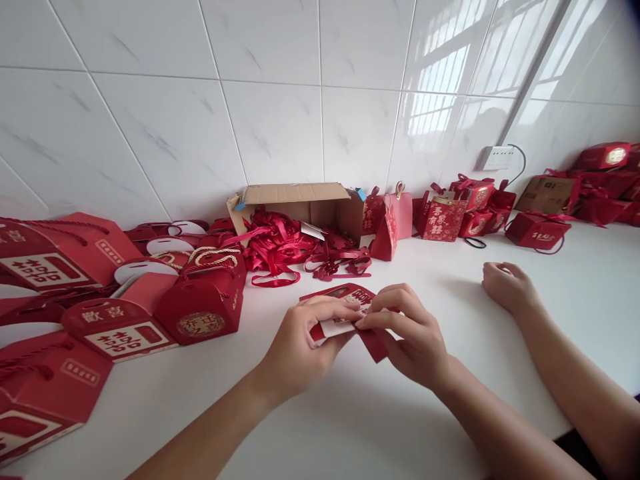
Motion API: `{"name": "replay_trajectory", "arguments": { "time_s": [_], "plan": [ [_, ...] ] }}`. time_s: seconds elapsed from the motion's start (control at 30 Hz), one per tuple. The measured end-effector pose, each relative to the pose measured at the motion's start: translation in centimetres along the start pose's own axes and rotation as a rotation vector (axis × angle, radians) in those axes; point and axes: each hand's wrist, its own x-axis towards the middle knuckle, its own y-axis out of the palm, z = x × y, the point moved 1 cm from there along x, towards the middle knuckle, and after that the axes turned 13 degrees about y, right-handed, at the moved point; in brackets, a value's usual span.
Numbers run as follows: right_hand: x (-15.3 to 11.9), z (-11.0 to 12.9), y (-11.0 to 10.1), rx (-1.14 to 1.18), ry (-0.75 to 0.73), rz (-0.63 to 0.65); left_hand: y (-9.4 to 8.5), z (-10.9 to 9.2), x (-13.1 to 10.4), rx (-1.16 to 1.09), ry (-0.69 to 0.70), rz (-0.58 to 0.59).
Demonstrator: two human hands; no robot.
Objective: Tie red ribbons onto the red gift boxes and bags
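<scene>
A red and white printed card piece (375, 343), partly folded, is held just above the white table between my two hands. My left hand (303, 340) grips its left side, with the thumb below and the fingers over the top. On the right side, my right hand (413, 333) pinches the card near its middle, and the fingertips of both hands almost meet there. The fingers cover much of the print. Behind the card lie red ribbons (277, 243), spilling from an open cardboard box (295, 194).
Red gift boxes (200, 320) crowd the left of the white table (280, 427). More red boxes (537, 232) and bags (440, 220) stand at the back right. Another person's closed hand (510, 287) rests at the right. A power strip (497, 158) is on the tiled wall.
</scene>
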Motion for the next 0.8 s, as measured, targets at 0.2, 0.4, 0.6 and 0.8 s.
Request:
{"name": "replay_trajectory", "arguments": {
  "time_s": [0.2, 0.4, 0.6, 0.8],
  "plan": [
    [-0.1, -0.4, -0.1, 0.075, 0.04, 0.097, -0.1, 0.4, -0.1, -0.004, 0.088, -0.019],
    [-0.2, -0.5, -0.1, 0.074, 0.044, 0.161, -0.2, 0.7, -0.2, -0.026, 0.08, -0.002],
    [-0.3, -0.4, 0.0, 0.031, 0.007, 0.088, 0.2, 1.1, -0.5, 0.003, 0.14, -0.018],
    [-0.4, 0.3, 0.3, 0.085, 0.032, 0.014, 0.1, 0.2, -0.3, -0.119, 0.032, -0.052]
  ]
}}
